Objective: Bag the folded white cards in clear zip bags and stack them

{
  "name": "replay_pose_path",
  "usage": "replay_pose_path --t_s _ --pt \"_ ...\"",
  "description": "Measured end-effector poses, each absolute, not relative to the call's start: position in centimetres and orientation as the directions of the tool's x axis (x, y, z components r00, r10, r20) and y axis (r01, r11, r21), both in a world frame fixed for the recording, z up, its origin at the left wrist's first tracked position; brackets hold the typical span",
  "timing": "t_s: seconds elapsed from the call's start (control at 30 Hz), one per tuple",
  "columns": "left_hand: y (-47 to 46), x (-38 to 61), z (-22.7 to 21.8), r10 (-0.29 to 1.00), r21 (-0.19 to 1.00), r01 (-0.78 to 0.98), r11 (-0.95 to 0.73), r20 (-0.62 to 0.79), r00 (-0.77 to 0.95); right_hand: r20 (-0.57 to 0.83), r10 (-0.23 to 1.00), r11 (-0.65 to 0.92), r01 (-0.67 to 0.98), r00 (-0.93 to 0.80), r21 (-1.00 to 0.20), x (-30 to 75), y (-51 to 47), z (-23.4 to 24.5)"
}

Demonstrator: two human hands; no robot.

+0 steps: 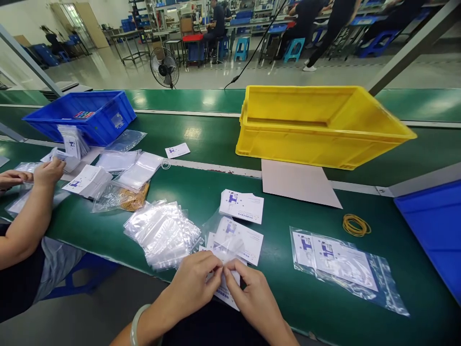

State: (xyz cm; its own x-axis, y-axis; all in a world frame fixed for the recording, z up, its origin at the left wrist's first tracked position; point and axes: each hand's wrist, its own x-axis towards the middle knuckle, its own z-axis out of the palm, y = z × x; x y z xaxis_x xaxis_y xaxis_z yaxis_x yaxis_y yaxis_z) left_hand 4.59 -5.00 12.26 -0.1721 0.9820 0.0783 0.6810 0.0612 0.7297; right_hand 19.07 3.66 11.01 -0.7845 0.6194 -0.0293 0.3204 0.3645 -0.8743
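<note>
At the table's near edge, my left hand (194,283) and my right hand (254,295) meet with thumbs and fingertips pinched together. Between them is the edge of a clear plastic bag (232,244), which spreads out over printed white cards (247,242). More cards poke out below my fingers. A stack of the same cards (242,205) lies just beyond. To the left of my left hand is a loose pile of clear zip bags (162,235). Off to the right, filled bags (342,262) with cards inside lie flat near a bundle of yellow rubber bands (356,225).
A yellow bin (295,144) stands at the back on a cardboard sheet (298,185); a blue bin (108,117) is at back left. A co-worker's hand (48,170) handles bags at left. A bag of rubber bands (133,197) and a blue panel (435,230) flank the workspace.
</note>
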Motion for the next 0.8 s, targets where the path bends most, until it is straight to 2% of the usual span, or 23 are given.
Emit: replay_pose_path --t_s 0.2,0.3,0.4,0.5,0.6,0.8 --pt "-5.1 5.7 11.5 0.933 0.513 0.857 0.043 0.286 -0.219 0.017 0.633 0.424 0.328 -0.774 -0.844 18.8 3.2 10.7" --pt "-5.0 5.6 11.5 0.873 0.430 0.897 0.107 0.391 -0.292 0.048 0.658 0.453 0.345 -0.751 -0.822 18.7 2.9 10.2" --pt "-5.1 5.1 11.9 0.846 0.389 0.905 0.170 0.413 -0.337 0.055 0.663 0.470 0.358 -0.747 -0.807 18.9 2.8 10.0" --pt "-5.5 5.1 12.4 0.925 0.403 0.913 0.072 0.315 -0.211 0.071 0.670 0.476 0.354 -0.739 -0.805 19.6 3.4 10.3" --pt "-5.8 5.8 12.7 0.971 0.466 0.884 -0.026 0.223 -0.089 0.118 0.699 0.496 0.360 -0.705 -0.790 20.0 4.2 10.9" --pt "-5.6 5.8 12.8 0.971 0.519 0.855 -0.017 0.213 -0.111 0.031 0.619 0.495 0.359 -0.785 -0.791 19.9 4.3 11.4"
